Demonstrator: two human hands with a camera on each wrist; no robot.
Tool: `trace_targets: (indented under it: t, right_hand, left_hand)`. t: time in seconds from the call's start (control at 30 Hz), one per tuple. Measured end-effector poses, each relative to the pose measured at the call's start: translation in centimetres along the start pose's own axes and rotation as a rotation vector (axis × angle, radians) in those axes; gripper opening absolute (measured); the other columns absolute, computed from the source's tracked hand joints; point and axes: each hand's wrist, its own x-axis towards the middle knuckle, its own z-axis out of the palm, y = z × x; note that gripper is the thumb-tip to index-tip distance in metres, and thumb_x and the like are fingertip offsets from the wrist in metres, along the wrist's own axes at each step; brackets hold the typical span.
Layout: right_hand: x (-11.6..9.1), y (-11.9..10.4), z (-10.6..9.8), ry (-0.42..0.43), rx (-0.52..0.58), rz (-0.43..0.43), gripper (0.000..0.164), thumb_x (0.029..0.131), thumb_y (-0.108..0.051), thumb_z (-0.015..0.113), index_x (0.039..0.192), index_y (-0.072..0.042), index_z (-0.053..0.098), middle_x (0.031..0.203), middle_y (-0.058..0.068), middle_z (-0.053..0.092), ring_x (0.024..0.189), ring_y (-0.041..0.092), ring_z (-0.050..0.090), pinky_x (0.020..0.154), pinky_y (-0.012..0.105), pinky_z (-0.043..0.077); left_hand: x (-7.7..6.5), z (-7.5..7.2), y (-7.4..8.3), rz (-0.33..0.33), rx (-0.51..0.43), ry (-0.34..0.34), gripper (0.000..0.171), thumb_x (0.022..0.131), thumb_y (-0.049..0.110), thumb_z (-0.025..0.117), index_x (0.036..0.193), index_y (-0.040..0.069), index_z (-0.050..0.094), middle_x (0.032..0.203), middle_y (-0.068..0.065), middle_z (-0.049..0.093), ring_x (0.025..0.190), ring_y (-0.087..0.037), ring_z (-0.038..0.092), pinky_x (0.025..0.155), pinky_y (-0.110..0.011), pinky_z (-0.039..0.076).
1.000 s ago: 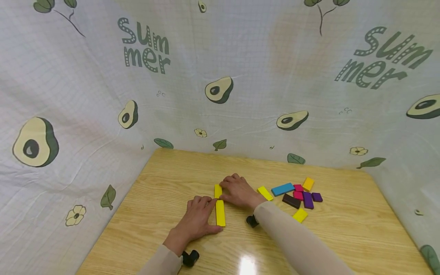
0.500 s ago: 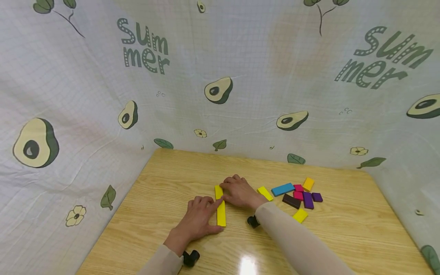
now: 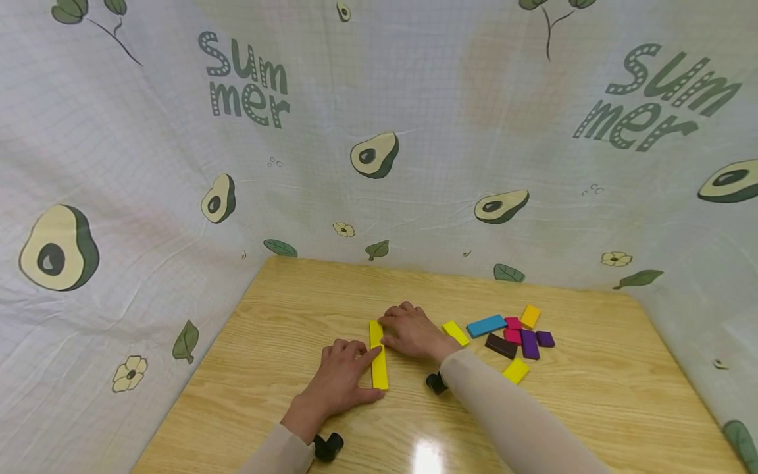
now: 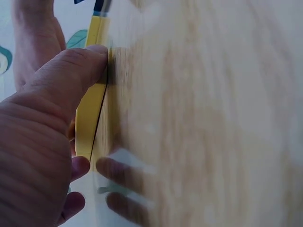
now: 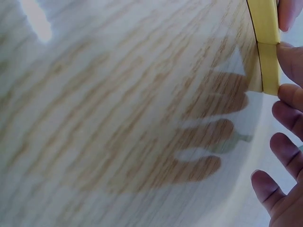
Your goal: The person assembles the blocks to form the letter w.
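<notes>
Left hand [image 3: 336,380]: near yellow block [image 3: 379,372] held between thumb and forefinger; right hand [image 3: 411,331]: far yellow block [image 3: 376,333] likewise, ends touching

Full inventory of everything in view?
In-line blocks: 2, yellow, end to end, centre
Loose yellow blocks: 2, yellow, cluster's left and front
Blue block: 1, blue, cluster's left side
Dark block: 1, black or brown, in front of blue
Pink blocks: 2, pink, mid-cluster
Orange block: 1, orange, cluster's back
Purple blocks: 2, purple, cluster's right
Table: 1, light wood, under blocks
Cloth: count unclear, white with green print, behind and beside
Wrist devices: 2, black, one per wrist
Sleeves: 2, beige, forearms
Left hand: 1, bare, gripping nearer in-line block
Right hand: 1, bare, gripping farther in-line block
</notes>
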Motion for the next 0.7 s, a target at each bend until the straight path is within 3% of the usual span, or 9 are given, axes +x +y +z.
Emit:
trace_targets:
  t: [0.23,0.4,0.53,0.7]
  right_hand:
    - [-0.2,-0.1,0.0,0.004,0.011,-0.003,0.044,0.105,-0.038,0.065,0.144,-0.017,0.066,0.145,0.005,0.062,0.132,0.029,0.051,0.112,0.058,0.043]
    - [-0.2,0.0,0.0,-0.001,0.008,0.000,0.045,0.106,-0.039,0.064,0.145,-0.018,0.065,0.146,0.004,0.061,0.132,0.028,0.051,0.112,0.059,0.043]
    - [-0.2,0.1,0.0,-0.004,0.006,0.003,0.046,0.106,-0.040,0.063,0.146,-0.018,0.064,0.147,0.004,0.061,0.133,0.027,0.050,0.114,0.059,0.043]
    - [-0.1,0.1,0.1,-0.002,0.005,-0.008,0.045,0.106,-0.039,0.063,0.146,-0.017,0.064,0.147,0.005,0.060,0.132,0.028,0.050,0.112,0.058,0.043]
  left_hand:
    - [0.0,0.0,-0.2,-0.014,-0.069,-0.009,0.085,0.089,0.076,0.066,0.158,0.029,0.052,0.140,-0.003,0.053,0.127,-0.031,0.042,0.105,-0.057,0.038]
    - [0.4,-0.5,-0.4,-0.019,-0.102,0.054,0.067,0.098,0.063,0.065,0.151,0.022,0.061,0.146,-0.005,0.056,0.135,-0.032,0.044,0.111,-0.058,0.039]
    - [1.0,-0.9,-0.6,0.020,-0.085,0.092,0.060,0.100,0.055,0.067,0.146,0.017,0.065,0.149,-0.004,0.059,0.139,-0.029,0.048,0.115,-0.056,0.043]
    - [1.6,-1.3,-0.7,0.086,-0.099,0.056,0.064,0.098,0.053,0.070,0.147,0.014,0.064,0.154,-0.007,0.057,0.145,-0.029,0.048,0.119,-0.053,0.045]
